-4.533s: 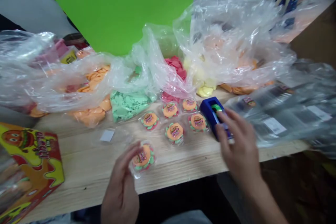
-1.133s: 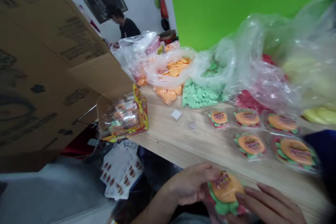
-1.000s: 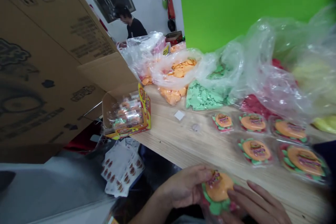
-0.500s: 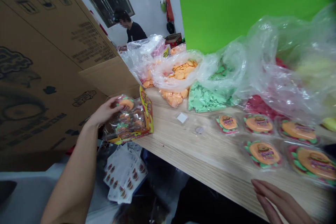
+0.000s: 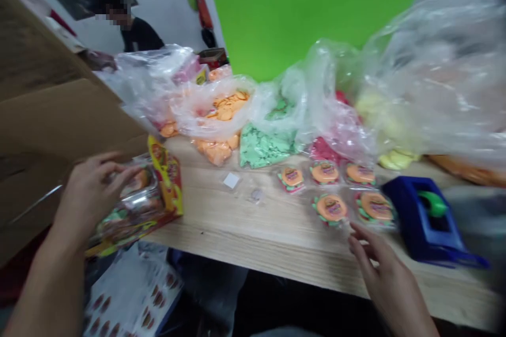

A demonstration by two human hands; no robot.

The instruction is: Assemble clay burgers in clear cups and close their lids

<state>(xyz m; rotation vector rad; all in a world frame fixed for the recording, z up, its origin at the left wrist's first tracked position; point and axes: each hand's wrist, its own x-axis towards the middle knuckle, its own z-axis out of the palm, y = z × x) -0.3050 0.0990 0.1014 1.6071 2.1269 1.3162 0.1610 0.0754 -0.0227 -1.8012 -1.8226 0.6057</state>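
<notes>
The left hand (image 5: 93, 189) is arching over an open display box (image 5: 172, 181), its fingers bent at a packaged toy burger (image 5: 136, 181) in the mouth of the box; whether they are gripping it, I cannot tell. The right hand (image 5: 379, 260) is holding nothing, its fingers loosely spread and pointing at five packaged burgers (image 5: 332, 208) that are lying in two rows on the desk (image 5: 276, 245). A blue tape dispenser (image 5: 419, 226) is standing just beside these, hemming them in on the right. Stickers on the burgers are showing lettering too blurred to read. Behind, plastic bags of orange (image 5: 215, 151), green (image 5: 269, 145), pink and yellow pieces are lining the desk, with a green board (image 5: 316, 5) rising beyond. A cardboard carton (image 5: 79, 121) is flanking the box, and a person in dark clothing (image 5: 144, 34) is showing farther back.
</notes>
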